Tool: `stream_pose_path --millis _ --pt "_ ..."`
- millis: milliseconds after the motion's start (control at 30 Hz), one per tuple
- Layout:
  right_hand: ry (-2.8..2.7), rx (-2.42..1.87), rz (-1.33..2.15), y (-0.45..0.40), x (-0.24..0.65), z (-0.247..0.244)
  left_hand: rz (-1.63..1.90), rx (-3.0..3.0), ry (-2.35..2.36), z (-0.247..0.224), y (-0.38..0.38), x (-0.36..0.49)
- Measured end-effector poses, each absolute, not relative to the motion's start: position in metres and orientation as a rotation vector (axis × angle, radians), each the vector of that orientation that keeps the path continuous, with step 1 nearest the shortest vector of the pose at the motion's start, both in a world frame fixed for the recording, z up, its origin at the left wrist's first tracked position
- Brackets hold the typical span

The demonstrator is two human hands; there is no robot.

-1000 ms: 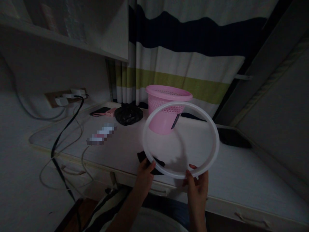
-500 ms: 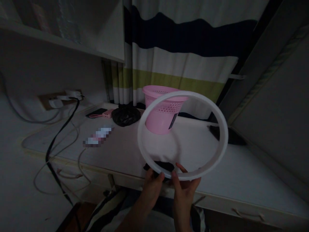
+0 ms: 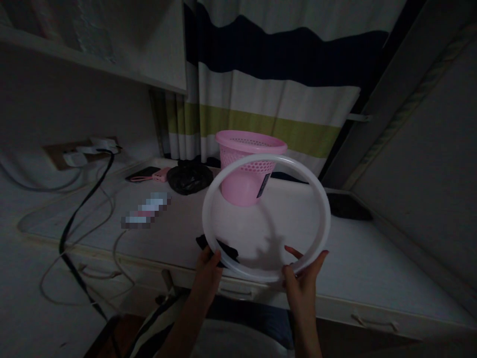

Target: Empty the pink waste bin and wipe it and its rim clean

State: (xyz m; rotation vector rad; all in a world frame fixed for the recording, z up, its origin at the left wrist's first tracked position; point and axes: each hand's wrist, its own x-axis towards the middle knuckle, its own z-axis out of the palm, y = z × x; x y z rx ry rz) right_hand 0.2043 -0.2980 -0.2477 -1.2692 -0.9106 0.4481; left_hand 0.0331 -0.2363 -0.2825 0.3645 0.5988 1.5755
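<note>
A large white ring [image 3: 322, 209] is held up over the front of the white desk. My left hand [image 3: 208, 268] is closed on its lower left, with a piece of black material [image 3: 228, 249] between hand and ring. At the lower right of the ring, my right hand [image 3: 302, 278] grips the rim between thumb and fingers. Behind the ring stands a pink perforated basket [image 3: 240, 191], upright, with a dark label on its side; the ring's upper part crosses in front of it.
On the desk [image 3: 179, 223] are a black plastic bag [image 3: 190, 179], a pink power bank [image 3: 161, 174], a blurred-out phone [image 3: 146, 211] and a dark flat object [image 3: 350, 206] at right. Cables hang from the wall sockets [image 3: 76, 158] at left. A striped curtain [image 3: 276, 99] hangs behind.
The ring has moved down and slightly left. My hands have spread apart along its rim, the left one moving left with the black material, the right one moving right.
</note>
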Motion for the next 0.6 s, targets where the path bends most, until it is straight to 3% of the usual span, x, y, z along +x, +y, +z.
stream_pose_path --millis 200,600 --pt "-0.921 -1.274 0.495 -0.295 0.227 -0.239 1.597 0.388 0.576 -0.275 -0.236 0.023" --pt "-0.753 -1.086 0.578 -0.301 0.162 -0.249 1.497 0.425 0.706 -0.277 -0.261 0.052"
